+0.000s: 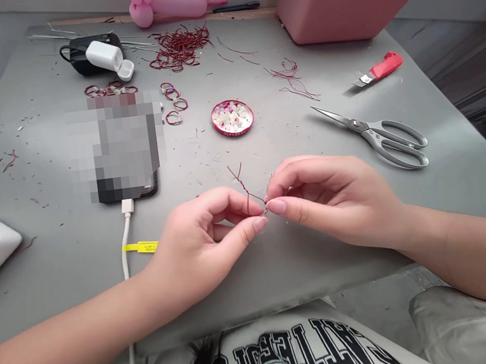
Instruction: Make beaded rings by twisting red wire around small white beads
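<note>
Near the table's front edge, my left hand (214, 233) pinches a thin dark red cord (243, 186) between thumb and forefinger. My right hand (334, 200) is closed in a pinch on the same cord, its fingertips just right of the left ones. Two loose cord ends stick up in a Y above the left fingertips. A tiny shiny bead (266, 210) shows between the two hands. Beyond them sits a round red-rimmed dish (234, 131) of pale and pink beads. Several small cord rings with beads (174, 118) lie to the dish's left.
Scissors (367, 128) and a red cutter (386, 66) lie at the right. A pink bin (328, 12), cord pile (182, 46) and pink balloon (179, 1) are at the back. Left are a phone (150, 184), white cable (126, 267) and white earbud case (103, 55).
</note>
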Demonstrator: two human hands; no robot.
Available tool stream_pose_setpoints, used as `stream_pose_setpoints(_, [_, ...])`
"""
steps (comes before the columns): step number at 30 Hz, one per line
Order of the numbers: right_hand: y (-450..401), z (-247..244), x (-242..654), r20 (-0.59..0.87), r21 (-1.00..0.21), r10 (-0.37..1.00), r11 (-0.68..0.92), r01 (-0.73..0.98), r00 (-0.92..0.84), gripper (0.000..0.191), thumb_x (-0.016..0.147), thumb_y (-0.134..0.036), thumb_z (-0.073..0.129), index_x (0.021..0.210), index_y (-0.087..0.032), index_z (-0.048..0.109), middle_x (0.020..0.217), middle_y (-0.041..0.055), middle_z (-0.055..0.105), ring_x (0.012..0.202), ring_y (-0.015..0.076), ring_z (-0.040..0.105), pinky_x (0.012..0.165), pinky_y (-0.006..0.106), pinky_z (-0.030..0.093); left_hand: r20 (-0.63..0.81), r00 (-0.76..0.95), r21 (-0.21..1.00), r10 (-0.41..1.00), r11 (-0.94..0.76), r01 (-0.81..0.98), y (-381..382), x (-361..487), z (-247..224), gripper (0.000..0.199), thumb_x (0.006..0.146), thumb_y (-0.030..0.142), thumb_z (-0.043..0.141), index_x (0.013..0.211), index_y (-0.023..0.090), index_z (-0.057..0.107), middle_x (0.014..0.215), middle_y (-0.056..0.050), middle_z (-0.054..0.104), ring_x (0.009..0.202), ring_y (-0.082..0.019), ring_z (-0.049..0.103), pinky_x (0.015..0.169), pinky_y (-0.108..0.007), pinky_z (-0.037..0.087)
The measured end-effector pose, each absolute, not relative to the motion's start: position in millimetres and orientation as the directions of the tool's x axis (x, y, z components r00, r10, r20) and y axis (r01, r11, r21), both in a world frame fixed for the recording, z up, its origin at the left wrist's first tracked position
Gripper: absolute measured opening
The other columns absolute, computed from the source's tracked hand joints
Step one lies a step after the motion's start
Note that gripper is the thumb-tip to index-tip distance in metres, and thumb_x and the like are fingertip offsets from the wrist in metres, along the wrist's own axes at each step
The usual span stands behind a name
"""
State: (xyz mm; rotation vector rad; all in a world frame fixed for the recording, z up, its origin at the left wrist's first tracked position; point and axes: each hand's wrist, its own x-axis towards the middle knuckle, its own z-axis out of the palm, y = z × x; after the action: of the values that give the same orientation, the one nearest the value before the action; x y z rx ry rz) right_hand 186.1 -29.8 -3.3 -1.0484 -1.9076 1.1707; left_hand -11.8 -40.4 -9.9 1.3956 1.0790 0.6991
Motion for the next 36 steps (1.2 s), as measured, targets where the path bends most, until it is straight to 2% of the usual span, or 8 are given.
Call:
stream_pose_setpoints(4, [-25.6, -4.8, 187.7, -0.151, -0.987, 0.861, -0.102, 0.126, -0.485, 0.007, 0.082, -0.023, 0.067, 0.08, -0.017, 0.064, 0.069, -0.0013, 0.06, 0.058, 0.0073, 0.052, 0.05, 0.019, 0.045, -0.246, 0.397, 0.969, 0.884, 0.208, 0.136, -37.5, -11.5, -8.8, 0.007, 0.079, 0.022, 0.07, 0.08, 0.017, 0.065, 0.075, 0.001, 0.071, 0.069, -0.011, 0.068, 0.065, -0.02, 0.056])
stream_pose_setpoints(12, [-16.8, -9.4, 186.6, -0.369, -0.823, 0.63, -0.564, -0.075, -0.683, 0.012, 0.077, -0.021, 0.07, 0.074, -0.013, 0.061, 0.066, 0.0, 0.057, 0.053, 0.0068, 0.05, 0.045, 0.019, 0.043, -0.322, 0.466, 0.938, 0.824, 0.345, 0.039, -37.0, -9.1, -4.5, 0.009, 0.076, 0.015, 0.071, 0.069, 0.017, 0.065, 0.064, 0.003, 0.069, 0.064, -0.009, 0.067, 0.065, -0.018, 0.056])
stream_pose_setpoints(15, [-19.5, -8.1, 185.5, -0.339, -0.894, 0.698, -0.448, -0.015, -0.631, 0.013, 0.08, -0.024, 0.068, 0.076, -0.014, 0.062, 0.066, -0.0007, 0.056, 0.053, 0.007, 0.051, 0.046, 0.019, 0.044, -0.319, 0.444, 0.942, 0.837, 0.333, 0.049, -37.5, -9.5, -4.8, 0.01, 0.075, 0.016, 0.072, 0.069, 0.017, 0.065, 0.065, 0.003, 0.069, 0.063, -0.01, 0.067, 0.063, -0.018, 0.056])
stream_pose_setpoints(18, [-26.2, -7.7, 183.8, -0.061, -0.987, 0.923, 0.0, 0.16, -0.38, 0.009, 0.081, -0.024, 0.068, 0.079, -0.017, 0.063, 0.071, -0.0005, 0.061, 0.058, 0.0082, 0.055, 0.05, 0.02, 0.049, -0.308, 0.388, 0.95, 0.869, 0.304, 0.073, -36.9, -10.4, -6.3, 0.01, 0.075, 0.019, 0.074, 0.072, 0.018, 0.064, 0.067, 0.003, 0.069, 0.064, -0.011, 0.068, 0.063, -0.019, 0.057])
stream_pose_setpoints(21, [-32.9, -6.8, 182.5, 0.335, -0.82, 0.897, 0.428, 0.379, -0.29, 0.005, 0.081, -0.018, 0.066, 0.077, -0.021, 0.066, 0.073, 0.0004, 0.067, 0.062, 0.0112, 0.06, 0.053, 0.024, 0.052, -0.304, 0.355, 0.953, 0.884, 0.289, 0.095, -36.9, -10.9, -7.1, 0.01, 0.076, 0.023, 0.074, 0.076, 0.018, 0.066, 0.071, 0.001, 0.071, 0.067, -0.013, 0.07, 0.065, -0.022, 0.058])
stream_pose_setpoints(23, [-36.0, -5.8, 182.4, 0.449, -0.694, 0.827, 0.562, 0.45, -0.339, 0.012, 0.083, -0.015, 0.063, 0.077, -0.024, 0.069, 0.072, 0.0003, 0.069, 0.059, 0.0115, 0.06, 0.052, 0.025, 0.052, -0.301, 0.345, 0.953, 0.889, 0.287, 0.092, -37.5, -11.0, -6.8, 0.011, 0.074, 0.024, 0.076, 0.076, 0.018, 0.066, 0.072, 0.0, 0.072, 0.067, -0.014, 0.07, 0.065, -0.023, 0.058])
stream_pose_setpoints(27, [-39.0, -5.7, 182.2, 0.493, -0.617, 0.785, 0.619, 0.486, -0.375, 0.015, 0.083, -0.012, 0.064, 0.082, -0.024, 0.071, 0.077, 0.0016, 0.072, 0.059, 0.0116, 0.062, 0.05, 0.025, 0.052, -0.271, 0.338, 0.962, 0.901, 0.261, 0.078, -39.4, -10.5, -6.6, 0.009, 0.074, 0.022, 0.076, 0.073, 0.018, 0.068, 0.072, 0.001, 0.073, 0.067, -0.013, 0.07, 0.064, -0.021, 0.058])
stream_pose_setpoints(36, [-38.4, -5.7, 180.6, 0.269, -0.849, 0.857, 0.427, 0.312, -0.44, 0.009, 0.084, -0.011, 0.062, 0.08, -0.017, 0.065, 0.072, 0.0008, 0.063, 0.063, 0.009, 0.057, 0.055, 0.021, 0.048, -0.247, 0.355, 0.969, 0.902, 0.224, 0.107, -42.1, -10.7, -5.8, 0.01, 0.074, 0.018, 0.075, 0.066, 0.018, 0.068, 0.067, 0.002, 0.073, 0.064, -0.01, 0.067, 0.059, -0.017, 0.055])
